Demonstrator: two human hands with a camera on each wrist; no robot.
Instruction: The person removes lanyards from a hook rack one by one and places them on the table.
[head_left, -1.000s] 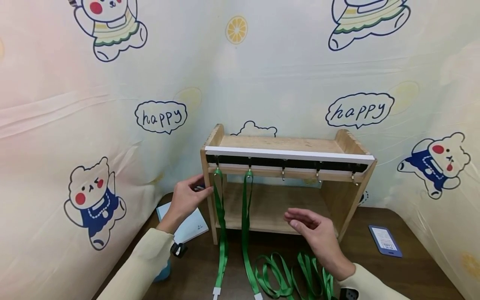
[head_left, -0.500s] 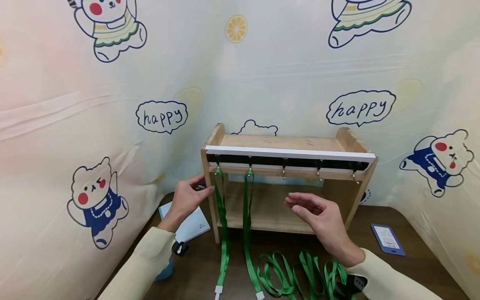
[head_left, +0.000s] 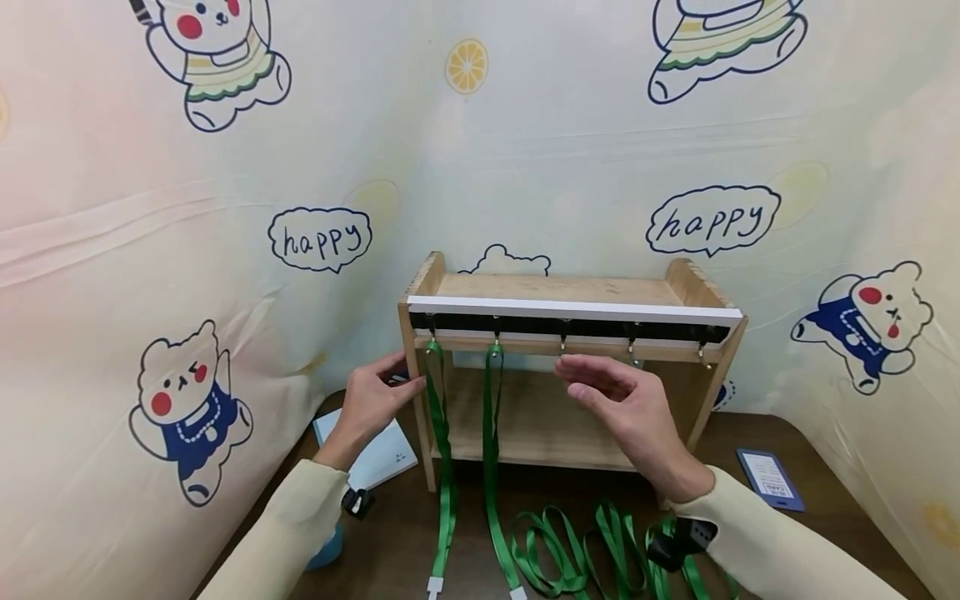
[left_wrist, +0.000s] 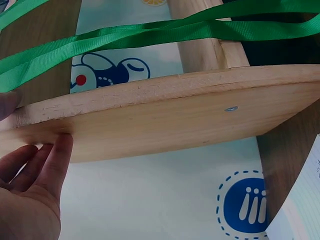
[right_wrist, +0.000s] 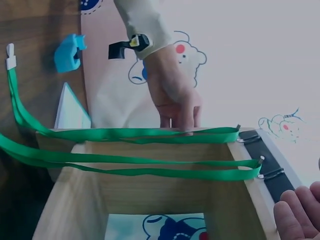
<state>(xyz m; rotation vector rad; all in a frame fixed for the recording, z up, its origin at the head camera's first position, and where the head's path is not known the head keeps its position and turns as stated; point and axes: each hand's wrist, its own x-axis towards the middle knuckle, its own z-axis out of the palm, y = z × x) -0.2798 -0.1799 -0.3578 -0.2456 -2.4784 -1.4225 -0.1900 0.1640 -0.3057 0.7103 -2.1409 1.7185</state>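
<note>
A small wooden shelf [head_left: 540, 417] stands on the table, with a black-and-white hook strip [head_left: 517, 325] along its upper front. Two green lanyards [head_left: 442, 450] hang from the two leftmost hooks, their white clip ends reaching down to the table. My left hand [head_left: 375, 404] grips the shelf's left side panel [left_wrist: 160, 120], thumb at the front edge and fingertips against the outer face. My right hand [head_left: 622, 404] is raised before the shelf, just below the middle hook, holding nothing. Its fingers are loosely bent and apart from the thumb.
More green lanyards [head_left: 555, 558] lie looped on the table at the front, partly behind the right wrist. A blue card holder [head_left: 770, 479] lies at the right. A pale blue booklet [head_left: 386, 458] and a blue object [right_wrist: 68, 52] are at the left. Printed cloth surrounds the table.
My right hand has risen from above the loose lanyards to just below the hook strip. My left hand stays on the side panel, and both hung lanyards stay in place.
</note>
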